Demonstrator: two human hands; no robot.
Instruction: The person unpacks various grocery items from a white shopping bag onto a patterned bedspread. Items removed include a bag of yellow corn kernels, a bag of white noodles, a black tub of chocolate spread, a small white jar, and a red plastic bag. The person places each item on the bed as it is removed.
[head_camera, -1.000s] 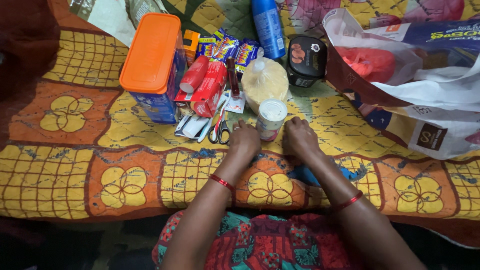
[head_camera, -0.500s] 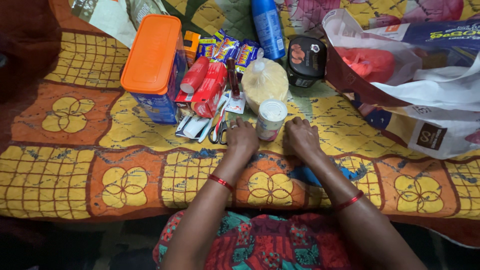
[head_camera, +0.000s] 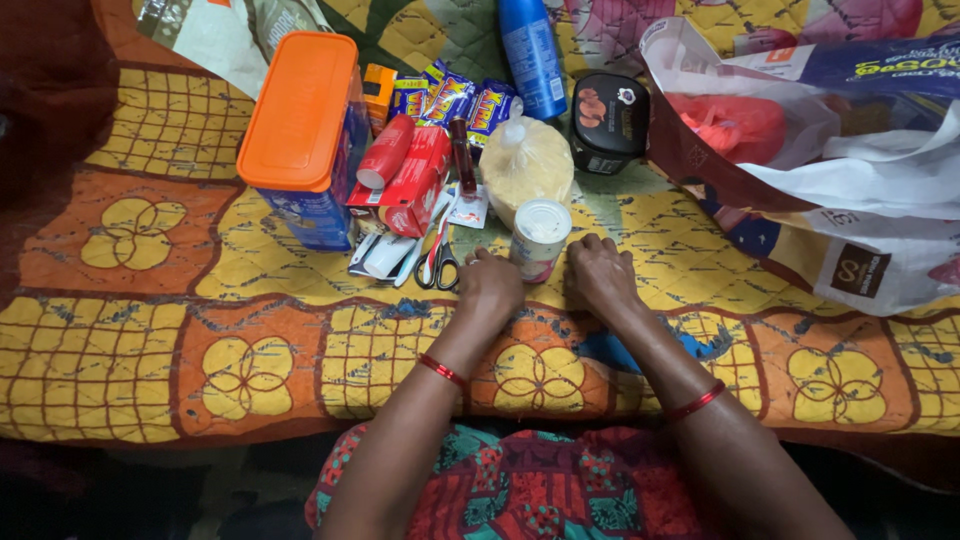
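My left hand (head_camera: 490, 283) and my right hand (head_camera: 600, 273) rest knuckles-up on the yellow and orange quilt (head_camera: 250, 330), one on each side of a small white-lidded can (head_camera: 540, 238). Both hands have curled fingers and hold nothing; neither clearly grips the can. Just left of my left hand lie scissors (head_camera: 440, 262) with dark handles. Behind the can stands a clear bag of yellowish grain (head_camera: 527, 165).
An orange-lidded blue container (head_camera: 305, 130), a red box and tube (head_camera: 405, 175), snack packets (head_camera: 460, 98), a blue bottle (head_camera: 530, 50) and a black tin (head_camera: 610, 120) crowd the back. A white plastic bag (head_camera: 830, 150) with goods lies at the right.
Nothing has visibly changed apart from a slight shift of the view; both hands stay beside the can.
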